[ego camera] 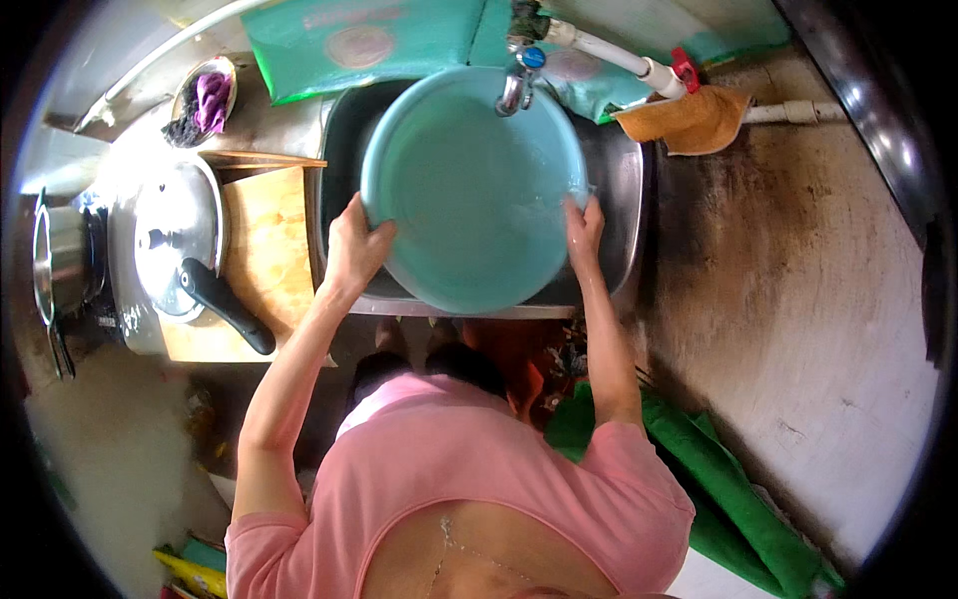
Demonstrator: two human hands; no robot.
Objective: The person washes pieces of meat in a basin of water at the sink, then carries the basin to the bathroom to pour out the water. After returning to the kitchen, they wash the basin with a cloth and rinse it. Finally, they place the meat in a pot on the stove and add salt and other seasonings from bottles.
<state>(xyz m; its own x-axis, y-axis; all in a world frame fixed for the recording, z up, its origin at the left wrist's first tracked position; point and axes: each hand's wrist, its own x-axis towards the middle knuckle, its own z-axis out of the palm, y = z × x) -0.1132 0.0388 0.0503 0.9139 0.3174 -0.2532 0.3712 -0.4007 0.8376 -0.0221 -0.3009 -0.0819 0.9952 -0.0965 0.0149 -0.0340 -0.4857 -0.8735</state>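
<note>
A round light-blue plastic basin (471, 195) with water in it is held over a stainless-steel sink (625, 217). My left hand (358, 243) grips its left rim, thumb on the inside. On the right rim my right hand (584, 224) has hold, its fingers wet. A metal faucet (513, 90) with a blue-marked handle hangs over the basin's far edge. The undersides of the basin and the fingers beneath it are hidden.
Left of the sink, a lidded pan (176, 232) with a black handle stands on a wooden board (262, 224), near chopsticks (262, 159). A pot (63, 258) stands farther left. An orange cloth (685, 121) hangs on the white pipe (599, 49) at right.
</note>
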